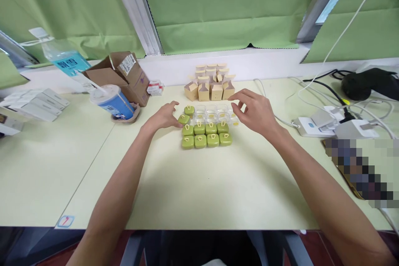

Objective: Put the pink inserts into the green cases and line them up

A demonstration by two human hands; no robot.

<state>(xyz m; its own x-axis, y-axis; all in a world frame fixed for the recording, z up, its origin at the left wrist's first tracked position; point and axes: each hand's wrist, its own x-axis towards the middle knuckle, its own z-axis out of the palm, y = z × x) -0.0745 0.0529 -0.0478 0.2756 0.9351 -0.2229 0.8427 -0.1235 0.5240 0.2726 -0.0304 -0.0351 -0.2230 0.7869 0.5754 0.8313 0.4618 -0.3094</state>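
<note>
Several small green cases [200, 141] with yellow loops stand in two rows on the table. Two more green cases sit at the left, the lower one [183, 119] slightly tilted. My left hand [166, 116] is beside that case, thumb near its edge, fingers apart. Behind the rows are several clear containers [211, 116] with yellow marks. At their right end is my right hand [253, 112], its thumb and forefinger curved and apart, with nothing visible between them. Open cream cardboard boxes [204, 91] stand in a group farther back.
An open brown carton [137, 79], a blue cup [115, 102], a tilted bottle [67, 58] and white boxes [34, 106] are at the left. A power strip [314, 126], cables and a black device [369, 83] lie at the right. A blurred flat object [352, 170] is nearer.
</note>
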